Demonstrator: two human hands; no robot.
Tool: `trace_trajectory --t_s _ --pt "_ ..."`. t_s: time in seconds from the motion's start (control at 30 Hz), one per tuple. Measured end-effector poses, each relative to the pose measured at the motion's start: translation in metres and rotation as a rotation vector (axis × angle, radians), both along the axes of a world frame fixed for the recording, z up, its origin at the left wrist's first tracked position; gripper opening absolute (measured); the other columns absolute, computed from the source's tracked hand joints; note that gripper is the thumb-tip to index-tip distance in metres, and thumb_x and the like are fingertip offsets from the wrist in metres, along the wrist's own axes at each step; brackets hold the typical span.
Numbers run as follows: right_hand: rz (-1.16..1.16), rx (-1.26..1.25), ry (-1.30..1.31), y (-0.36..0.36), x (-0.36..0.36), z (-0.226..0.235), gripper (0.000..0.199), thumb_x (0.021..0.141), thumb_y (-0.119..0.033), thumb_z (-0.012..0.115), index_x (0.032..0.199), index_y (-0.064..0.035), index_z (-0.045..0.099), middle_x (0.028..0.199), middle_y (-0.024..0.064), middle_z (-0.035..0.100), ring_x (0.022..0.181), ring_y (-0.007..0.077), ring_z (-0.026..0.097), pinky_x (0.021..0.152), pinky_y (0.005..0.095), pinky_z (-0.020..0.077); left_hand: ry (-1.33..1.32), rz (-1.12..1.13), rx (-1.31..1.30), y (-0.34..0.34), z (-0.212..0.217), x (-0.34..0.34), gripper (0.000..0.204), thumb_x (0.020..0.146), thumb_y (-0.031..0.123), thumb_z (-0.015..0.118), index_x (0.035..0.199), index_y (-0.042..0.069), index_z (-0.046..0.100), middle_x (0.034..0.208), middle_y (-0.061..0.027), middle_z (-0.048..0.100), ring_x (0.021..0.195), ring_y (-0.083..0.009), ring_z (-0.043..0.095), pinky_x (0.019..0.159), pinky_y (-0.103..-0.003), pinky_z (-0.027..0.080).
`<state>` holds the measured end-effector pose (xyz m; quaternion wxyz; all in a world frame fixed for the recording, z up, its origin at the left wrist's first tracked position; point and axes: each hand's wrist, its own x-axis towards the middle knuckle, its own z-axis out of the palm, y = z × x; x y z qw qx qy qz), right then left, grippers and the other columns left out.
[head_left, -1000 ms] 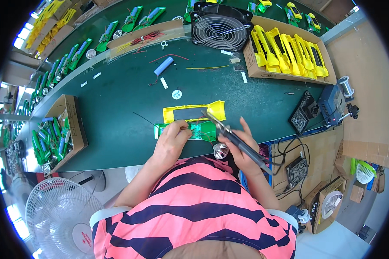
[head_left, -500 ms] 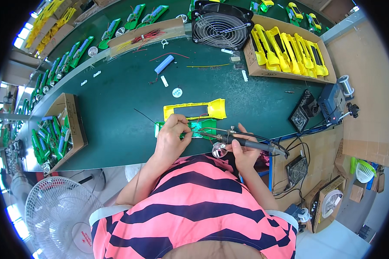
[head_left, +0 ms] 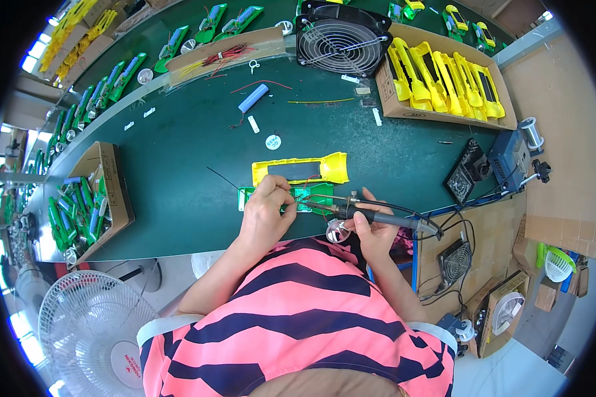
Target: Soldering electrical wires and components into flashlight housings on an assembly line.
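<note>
My right hand (head_left: pixel 375 235) grips a soldering iron (head_left: pixel 384 219), its thin tip and a slim metal tube reaching left to the board. Below that tip lies a green flashlight housing half (head_left: pixel 322 191) with a small circuit board inside. Fingers pinched, my left hand (head_left: pixel 266 213) covers the middle of the housing; whatever they hold is hidden. A dark wire (head_left: pixel 222 177) sticks out past the housing's left end. A round silver reflector (head_left: pixel 338 231) sits at the table edge under the iron. Just beyond the green half rests a yellow housing half (head_left: pixel 335 168) with a dark panel.
A carton (head_left: pixel 437 114) of yellow housings stands far right beside a black fan (head_left: pixel 343 46). At left, another carton (head_left: pixel 117 192) holds green assemblies. A blue battery cell (head_left: pixel 253 98) and loose wires lie mid-table. A blue soldering station (head_left: pixel 508 159) and solder spool (head_left: pixel 530 133) are at right.
</note>
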<state>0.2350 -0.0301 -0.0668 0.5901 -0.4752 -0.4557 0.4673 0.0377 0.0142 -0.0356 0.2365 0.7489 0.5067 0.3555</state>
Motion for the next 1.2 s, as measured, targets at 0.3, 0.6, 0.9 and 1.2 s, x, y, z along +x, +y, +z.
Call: trace_trajectory --t_s 0.3,0.6,0.9,1.2 --pt "-0.040 0.074 0.116 -0.005 0.008 0.014 0.023 0.078 0.005 0.055 0.099 0.0069 0.050 0.094 0.0214 0.057 0.067 0.0167 0.064 0.065 0.0222 0.0532 0.061 -0.002 0.002 -0.002 0.004 0.001 0.014 0.060 -0.006 0.063 0.069 0.000 0.053 0.087 -0.0107 0.051 0.075 -0.0259 0.055 0.063 -0.032 0.045" --pt "-0.051 0.046 -0.006 -0.013 0.015 0.007 0.022 0.079 0.001 0.054 0.099 0.0084 0.051 0.124 0.0307 0.037 0.065 0.0186 0.064 0.054 0.0212 0.0518 0.035 0.009 -0.049 -0.003 0.007 0.007 0.017 0.060 -0.006 0.063 0.072 0.000 0.053 0.088 -0.0115 0.050 0.077 -0.0267 0.054 0.064 -0.033 0.045" --pt "0.019 0.059 -0.098 -0.011 0.023 0.002 0.022 0.079 0.003 0.054 0.100 0.0076 0.051 0.127 0.0305 0.033 0.066 0.0182 0.064 0.058 0.0217 0.0524 0.286 0.007 0.424 -0.009 0.012 -0.022 0.022 0.061 0.014 0.074 0.064 0.008 0.052 0.064 -0.0048 0.049 0.055 -0.0206 0.051 0.049 -0.030 0.042" --pt "0.021 0.016 0.002 -0.001 0.013 0.016 0.018 0.075 0.004 0.058 0.093 0.0029 0.053 0.063 0.0050 0.061 0.063 0.0100 0.062 0.105 0.0435 0.0202 0.269 0.033 0.338 -0.003 0.027 -0.029 0.029 0.062 0.001 0.063 0.091 0.004 0.064 0.097 -0.0154 0.056 0.089 -0.0284 0.056 0.073 -0.035 0.045"
